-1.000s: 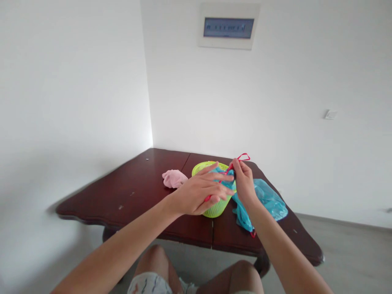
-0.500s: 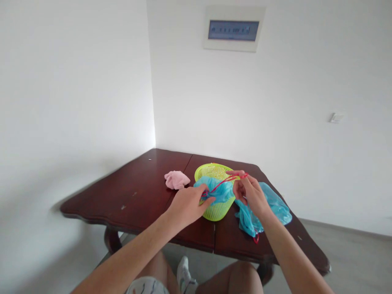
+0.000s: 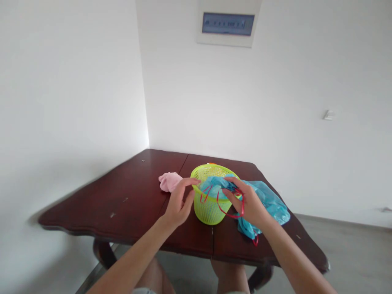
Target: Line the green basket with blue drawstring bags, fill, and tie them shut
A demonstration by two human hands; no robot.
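A yellow-green mesh basket (image 3: 209,210) stands on the dark wooden table. Bunched in its mouth is a blue drawstring plastic bag (image 3: 216,182), whose red drawstrings (image 3: 225,213) dangle in loops over the front rim. My right hand (image 3: 247,202) pinches the right side of this bag between thumb and fingers. At the basket's left rim, my left hand (image 3: 178,204) holds nothing, its thumb and forefinger apart; the fingertips are close to the rim, and I cannot tell if they touch it. A second blue plastic bag (image 3: 269,200) lies right of the basket, partly behind my right hand.
A crumpled pink cloth (image 3: 169,181) lies left of the basket. The table (image 3: 122,192) has a wavy edge and stands in a corner against white walls. An orange bit (image 3: 211,163) shows at the basket's far rim. A breaker panel (image 3: 228,24) hangs on the wall.
My left hand has let go of the bag and moved left to the rim. My right hand has come down from the stretched red drawstring onto the bag. The drawstrings now hang loose.
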